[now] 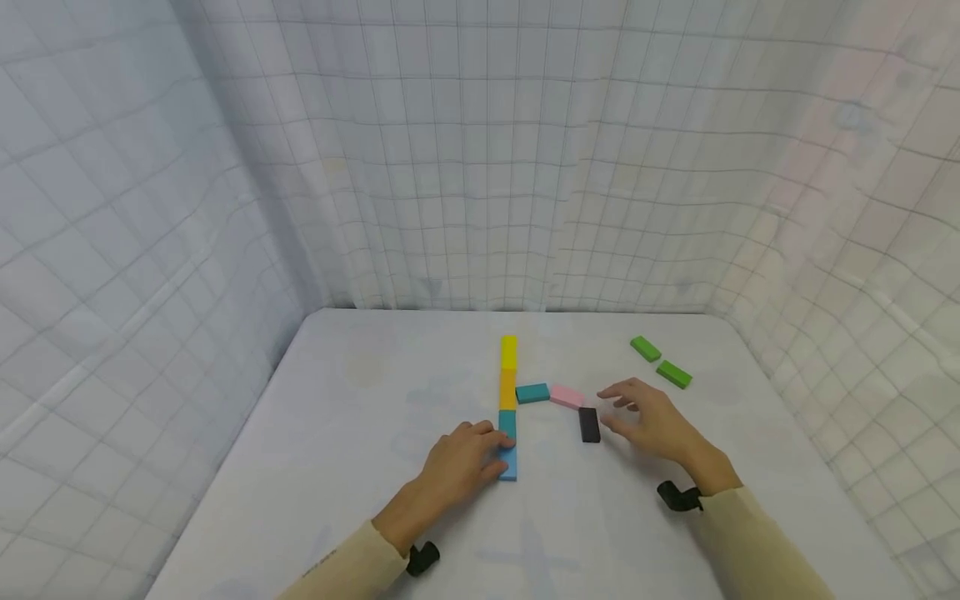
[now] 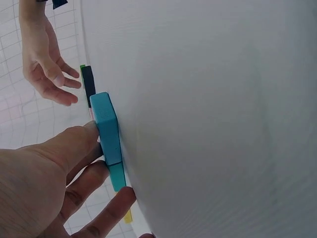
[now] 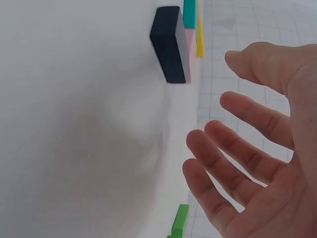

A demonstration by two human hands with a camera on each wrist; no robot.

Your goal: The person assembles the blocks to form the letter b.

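Observation:
My left hand (image 1: 461, 458) rests at the near end of a straight row of flat blocks. Its thumb and fingertips touch the light blue block (image 1: 508, 472) and the teal block (image 1: 507, 421) adjoining it. In the left wrist view the thumb lies against the blue block (image 2: 108, 134), with the fingers spread along the row. Beyond these in line are an orange block (image 1: 508, 389) and a yellow block (image 1: 509, 352). My right hand (image 1: 648, 421) hovers beside the black block (image 1: 589, 425), apart from it. In the right wrist view its fingers are loosely bent, holding nothing.
From the row a second teal block (image 1: 532, 393) and a pink block (image 1: 566, 397) branch rightward to the black one. Two green blocks (image 1: 645, 348) lie farther back at the right. White gridded curtains (image 1: 465, 167) surround the white table (image 1: 360, 467).

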